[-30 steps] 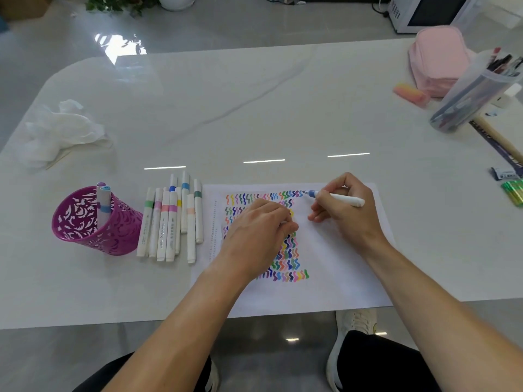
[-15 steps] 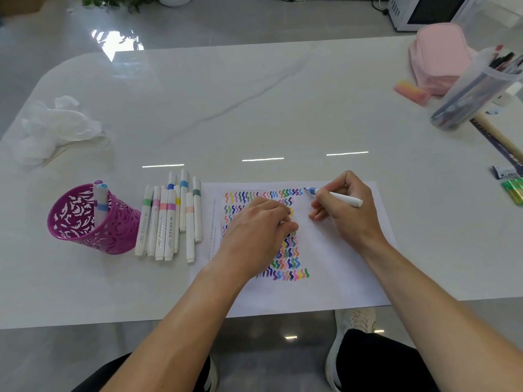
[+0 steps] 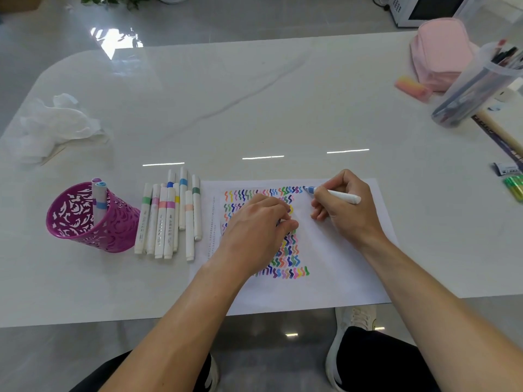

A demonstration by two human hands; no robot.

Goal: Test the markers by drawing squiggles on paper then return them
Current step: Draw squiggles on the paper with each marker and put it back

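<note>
- On the far left of the surface a crumpled white tissue lies well away from the work, probably set aside.
- The purple cup stands upright near the front edge with two capped markers leaning in it. We take these to be tested and returned.
- Just beside the cup, a row of markers lies flat and side by side, caps pointing away from us. They sit close to the left edge of the paper, apparently queued within easy reach.
- The paper lies at the front edge, with rows of coloured squiggles filling its left half.
- Our left hand rests on the squiggles, seemingly to hold the sheet steady. Its fingers are curled under, and we cannot tell whether they hold anything.
- Our right hand grips the blue marker like a pen, fingers wrapped near the tip. The tip sits at the right end of the top row, where the next squiggle belongs.
- On the far right, a pink pouch and a clear pen container stay out of the way.
</note>
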